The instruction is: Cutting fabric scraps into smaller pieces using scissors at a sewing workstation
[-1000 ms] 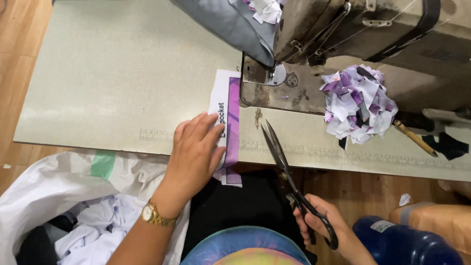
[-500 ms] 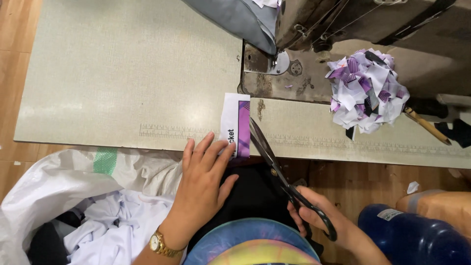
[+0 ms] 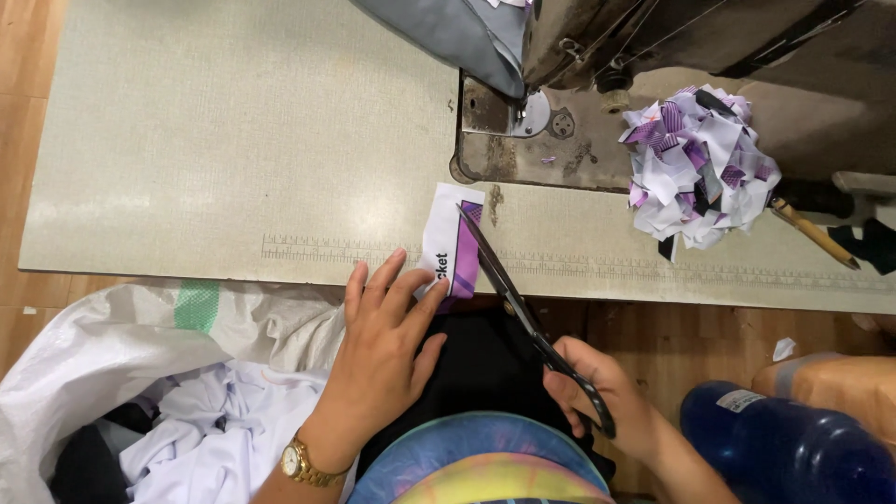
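The label strip (image 3: 455,245) is white with a purple stripe and dark letters. It lies at the near edge of the table (image 3: 233,140). The left hand (image 3: 387,350) lies flat and open, fingertips holding it down. The right hand (image 3: 597,392) grips black scissors (image 3: 523,313), blades on the strip.

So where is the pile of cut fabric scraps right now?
In the head view, the pile of white and purple scraps sits upper right on the sewing table, right of the sewing machine's plate and just left of a pencil.
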